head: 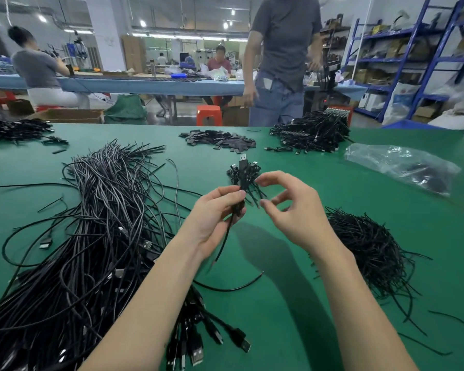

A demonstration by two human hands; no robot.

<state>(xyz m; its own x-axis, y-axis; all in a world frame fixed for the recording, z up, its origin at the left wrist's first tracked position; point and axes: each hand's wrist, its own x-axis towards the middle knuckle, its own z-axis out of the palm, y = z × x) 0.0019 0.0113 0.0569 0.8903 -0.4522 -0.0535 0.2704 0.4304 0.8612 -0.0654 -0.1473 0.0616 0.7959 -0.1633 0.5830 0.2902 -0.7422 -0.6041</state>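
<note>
My left hand (214,215) grips a black USB cable (242,172) upright above the green table (292,303), its metal plug pointing up and its thin tail hanging below my palm. Just right of it hovers my right hand (292,207), fingers loosely curled and holding nothing, fingertips close to the cable. A small heap of bundled black cables (248,174) lies on the table right behind the plug.
A big pile of loose black USB cables (91,236) fills the left. Short black ties (370,245) are heaped at right. Small black pieces (220,140), more bundles (311,132) and a clear plastic bag (402,167) lie farther back. A person (281,62) stands beyond the table.
</note>
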